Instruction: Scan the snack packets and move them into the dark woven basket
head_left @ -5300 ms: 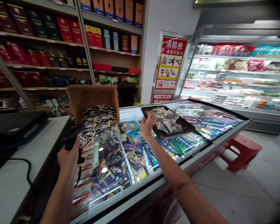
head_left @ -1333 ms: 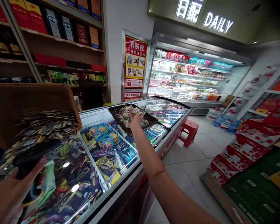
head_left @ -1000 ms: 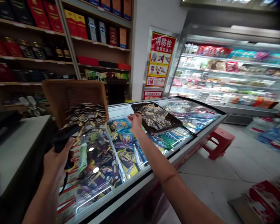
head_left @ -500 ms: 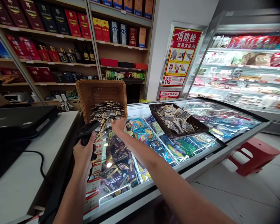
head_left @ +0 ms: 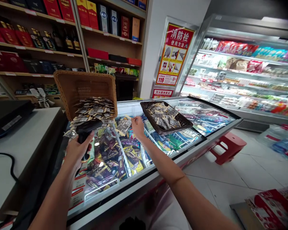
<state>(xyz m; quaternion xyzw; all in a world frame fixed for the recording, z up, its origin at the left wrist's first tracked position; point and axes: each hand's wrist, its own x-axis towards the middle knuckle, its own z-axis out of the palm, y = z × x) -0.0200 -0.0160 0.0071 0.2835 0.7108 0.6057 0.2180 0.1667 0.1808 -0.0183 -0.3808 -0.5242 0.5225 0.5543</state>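
Note:
My left hand (head_left: 76,147) is wrapped round the handle of a black barcode scanner (head_left: 88,126), its head pointing toward the tan basket. My right hand (head_left: 138,128) pinches a small clear-and-gold packet (head_left: 124,126) above the freezer's glass top, between the two baskets. A tan wicker basket (head_left: 85,83) lies tipped with its mouth toward me. Many similar packets (head_left: 96,108) are heaped in it and spill out over its lower edge. The dark brown shallow basket (head_left: 151,124), to the right of my right hand, holds more such packets.
Under both baskets is a glass-topped freezer (head_left: 103,174) with bagged goods inside. A white counter (head_left: 38,140) with a black device stands left. Shelves of boxes and bottles line the back. A red stool (head_left: 228,147) and water bottles (head_left: 278,137) are on the floor, right.
My right hand has drawn back from the tan basket's heap and moved right with a packet in its fingers. The scanner stays in my left hand. The view has turned right.

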